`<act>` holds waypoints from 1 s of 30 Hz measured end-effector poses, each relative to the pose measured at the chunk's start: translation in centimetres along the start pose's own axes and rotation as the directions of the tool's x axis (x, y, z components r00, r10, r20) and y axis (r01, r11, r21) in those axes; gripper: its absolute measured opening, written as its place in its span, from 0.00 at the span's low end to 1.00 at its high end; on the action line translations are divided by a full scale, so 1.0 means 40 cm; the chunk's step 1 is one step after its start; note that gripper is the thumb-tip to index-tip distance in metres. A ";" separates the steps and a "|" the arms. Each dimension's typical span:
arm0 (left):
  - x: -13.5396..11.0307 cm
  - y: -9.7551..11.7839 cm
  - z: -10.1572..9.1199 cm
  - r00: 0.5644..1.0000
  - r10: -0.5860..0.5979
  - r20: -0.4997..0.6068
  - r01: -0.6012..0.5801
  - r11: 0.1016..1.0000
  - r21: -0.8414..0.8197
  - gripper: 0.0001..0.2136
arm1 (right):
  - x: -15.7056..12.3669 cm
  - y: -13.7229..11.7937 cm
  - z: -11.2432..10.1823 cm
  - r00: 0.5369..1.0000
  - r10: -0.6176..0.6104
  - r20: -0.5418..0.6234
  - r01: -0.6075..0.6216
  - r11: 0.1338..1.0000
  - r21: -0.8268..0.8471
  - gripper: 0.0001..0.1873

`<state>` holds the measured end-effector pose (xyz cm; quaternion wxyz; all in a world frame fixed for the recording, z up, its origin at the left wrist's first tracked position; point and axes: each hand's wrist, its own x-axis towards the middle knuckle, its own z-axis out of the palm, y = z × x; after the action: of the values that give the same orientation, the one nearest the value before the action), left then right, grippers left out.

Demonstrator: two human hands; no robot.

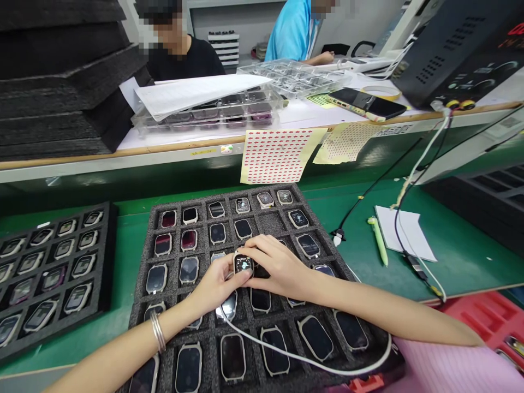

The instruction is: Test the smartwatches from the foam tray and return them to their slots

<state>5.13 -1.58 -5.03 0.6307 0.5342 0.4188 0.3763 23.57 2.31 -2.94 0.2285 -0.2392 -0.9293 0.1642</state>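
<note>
My left hand (215, 284) and my right hand (278, 267) meet over the middle of a black foam tray (282, 226). Together they pinch a small watch body (243, 265) whose screen is lit. A white cable (286, 352) runs from under the hands across the tray toward the lower right. The tray's pockets hold several watch bodies with dark screens (233, 357). A silver bracelet (158, 332) sits on my left wrist.
A second foam tray of watch bodies (45, 273) lies at the left on the green mat. A green pen (380, 240) and white paper (403, 232) lie at the right. Sticker sheets (278, 155) hang from the bench edge. Two people sit behind clear plastic trays (213, 112).
</note>
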 end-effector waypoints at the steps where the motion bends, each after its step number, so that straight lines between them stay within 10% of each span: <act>1: 0.000 -0.001 0.001 1.000 0.000 0.004 0.000 1.000 0.002 0.11 | 0.000 -0.003 0.000 1.000 0.001 0.003 -0.001 1.000 0.001 0.21; 8: -0.022 0.011 0.002 0.996 -0.054 0.071 0.052 0.998 0.021 0.16 | 0.014 0.057 -0.069 1.000 0.024 -0.015 -0.023 0.996 0.081 0.24; 14: -0.061 0.025 -0.043 0.971 -0.172 0.165 0.174 0.985 -0.002 0.16 | -0.012 0.203 -0.131 0.971 0.232 0.060 -0.216 0.956 -0.199 0.22; 24: -0.053 0.009 -0.051 0.974 -0.196 0.114 0.208 0.973 -0.100 0.17 | 0.139 0.122 -0.087 0.933 0.076 0.351 0.020 0.965 -0.263 0.17; 30: -0.054 0.018 -0.067 0.973 -0.200 0.115 0.219 0.957 -0.188 0.16 | 0.154 0.131 -0.075 0.954 0.114 0.277 -0.045 0.969 -0.244 0.23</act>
<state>1.84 -2.51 -4.27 0.7365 0.4379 0.4028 0.3218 22.19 10.47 -0.45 0.0537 -0.2757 -0.9550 0.0954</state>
